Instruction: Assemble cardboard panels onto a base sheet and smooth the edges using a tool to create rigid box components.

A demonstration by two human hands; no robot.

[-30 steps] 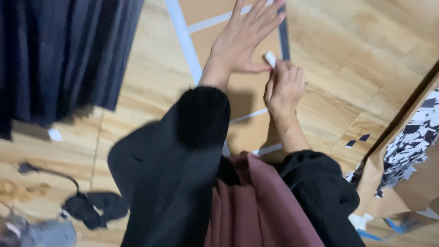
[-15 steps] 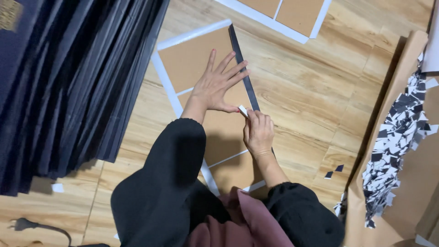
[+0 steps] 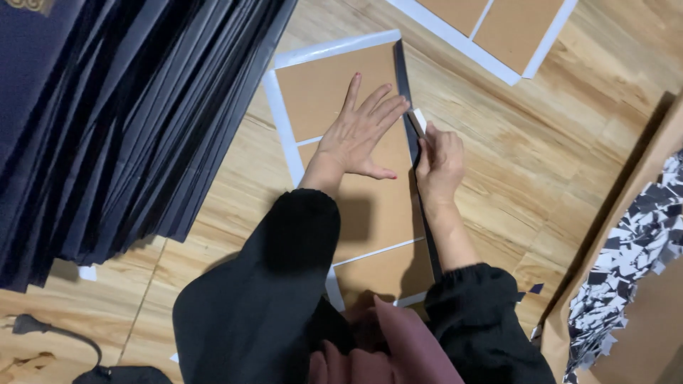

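Just under the right hand (image 3: 440, 158), a small white scraper-like tool (image 3: 419, 121) is pinched in closed fingers and pressed against the dark strip (image 3: 413, 153) that runs along the right edge of the brown board panels (image 3: 334, 89). Half a second ago the same hand sat lower on that edge, closer to the body; it now stands higher along the strip, so the pressing stroke appears to have travelled away from the person, leaving the stretch behind the grip already worked. To the left of the grip, the left hand (image 3: 359, 131) lies flat and open on the panels, fingers spread, holding nothing, its fingertips almost touching the tool. The panels rest on a white-bordered sheet (image 3: 281, 117) on the wooden floor (image 3: 512, 142). Well left of the grip stands a stack of dark blue folded covers (image 3: 121, 121); well to its right, a cardboard box of black-and-white scraps (image 3: 633, 263).
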